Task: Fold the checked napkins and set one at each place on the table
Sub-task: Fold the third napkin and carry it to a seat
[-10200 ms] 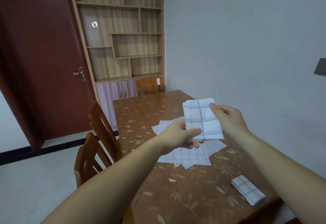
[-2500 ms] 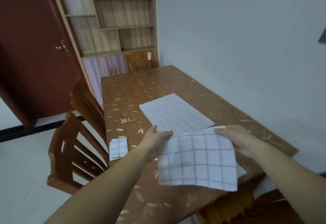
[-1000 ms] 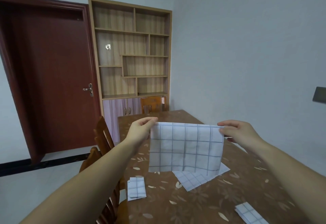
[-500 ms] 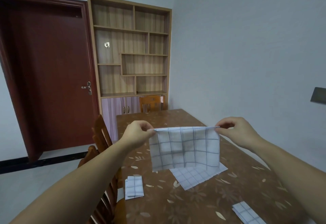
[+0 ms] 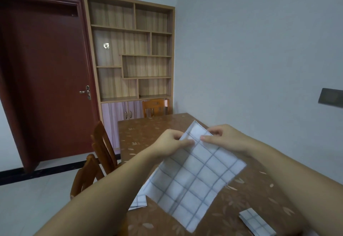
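A white checked napkin hangs in the air over the brown table, tilted toward me. My left hand and my right hand pinch its upper end, close together. A folded napkin lies at the table's near right. Another folded napkin lies at the left edge, partly hidden by my left arm. Any unfolded napkin on the table is hidden behind the held one.
Two wooden chairs stand at the table's left side and a third chair at the far end. A wooden shelf unit and a dark red door are behind. The wall runs along the table's right side.
My hands have come together, bringing the held napkin's top corners close. The napkin has swung from hanging flat between spread hands to tilting toward me.
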Available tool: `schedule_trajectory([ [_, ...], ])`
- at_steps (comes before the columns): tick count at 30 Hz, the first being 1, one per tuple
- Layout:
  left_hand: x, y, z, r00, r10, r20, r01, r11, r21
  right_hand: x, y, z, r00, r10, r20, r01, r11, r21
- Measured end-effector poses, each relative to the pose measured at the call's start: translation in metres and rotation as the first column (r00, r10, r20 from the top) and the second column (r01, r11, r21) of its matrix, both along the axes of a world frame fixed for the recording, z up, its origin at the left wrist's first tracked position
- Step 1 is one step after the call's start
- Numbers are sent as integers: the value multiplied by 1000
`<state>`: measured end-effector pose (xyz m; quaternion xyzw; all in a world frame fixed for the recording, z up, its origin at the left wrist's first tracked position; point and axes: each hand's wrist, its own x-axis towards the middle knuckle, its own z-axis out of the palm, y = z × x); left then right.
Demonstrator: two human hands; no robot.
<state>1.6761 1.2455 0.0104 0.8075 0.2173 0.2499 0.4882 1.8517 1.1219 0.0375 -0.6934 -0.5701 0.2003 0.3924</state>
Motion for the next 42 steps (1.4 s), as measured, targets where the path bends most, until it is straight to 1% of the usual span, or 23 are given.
schedule_trajectory([
  [1, -3, 1, 2, 1000, 9, 25, -8, 999, -43, 6, -5, -1, 998, -15, 55, 21, 994, -105],
  [2, -6, 3, 2, 999, 21, 39, -18, 996, -83, 11, -10, -4, 997, -29, 72, 41, 984, -176],
  [3, -7, 5, 2, 998, 31, 48, -25, 992, -122, 16, -13, -6, 998, -48, 36, 54, 978, -201],
  [5, -11, 8, 3, 996, 54, 73, -39, 979, -201, 21, -17, -12, 990, -75, -118, 55, 984, -169],
  [6, -12, 9, 4, 993, 68, 92, -45, 970, -237, 24, -18, -14, 982, -87, -170, 65, 989, -131],
  [9, -13, 7, 6, 988, 82, 129, -40, 952, -302, 29, -15, -14, 967, -116, -227, 107, 993, -49],
  [13, -11, 5, 5, 982, 100, 161, -42, 943, -331, 27, -11, -10, 935, -124, -331, 144, 989, 37],
  [16, -12, 5, 5, 980, 111, 168, -48, 941, -336, 24, -11, -8, 913, -91, -397, 139, 986, 91],
  [21, -17, 3, 6, 976, 131, 174, -67, 941, -333, 20, -15, -3, 922, -71, -382, 127, 984, 123],
  [27, -21, 3, 6, 982, 92, 165, -28, 935, -353, 16, -15, 0, 906, -64, -418, 141, 978, 156],
  [31, -22, 4, 5, 979, 108, 175, -38, 933, -359, 16, -16, 1, 901, -69, -429, 155, 973, 169],
  [35, -21, 6, 4, 972, 119, 204, -36, 928, -371, 14, -14, 1, 880, -66, -471, 165, 971, 173],
  [38, -19, 5, 3, 958, 158, 239, -61, 928, -367, 12, -13, 3, 854, -84, -513, 195, 967, 167],
  [40, -18, 5, 4, 947, 188, 262, -84, 928, -363, 12, -12, 4, 866, -88, -492, 184, 971, 150],
  [42, -16, 6, 6, 935, 206, 289, -108, 941, -320, 12, -14, 9, 922, -94, -377, 139, 986, 95],
])
